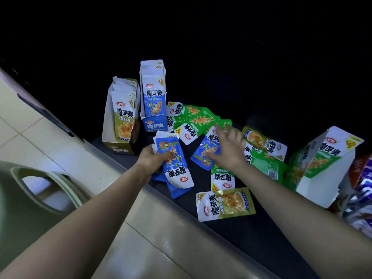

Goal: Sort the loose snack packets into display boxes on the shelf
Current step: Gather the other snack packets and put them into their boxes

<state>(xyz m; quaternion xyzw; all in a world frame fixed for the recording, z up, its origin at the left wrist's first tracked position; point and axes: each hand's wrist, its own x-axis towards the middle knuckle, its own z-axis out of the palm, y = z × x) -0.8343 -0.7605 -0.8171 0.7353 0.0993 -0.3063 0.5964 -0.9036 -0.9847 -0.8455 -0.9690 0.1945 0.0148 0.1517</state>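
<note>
We find the left hand (155, 159) clamped on a blue stack (176, 166) near the blue box (154, 124), presumably batching one flavour; the right hand (228, 152), fingers spread, is over a loose packet (204, 153).

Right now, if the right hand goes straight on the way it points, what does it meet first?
Probably the fanned green packets just ahead; the right hand points up-left, over a blue packet. Its height is unclear, so it may pass above them.
</note>
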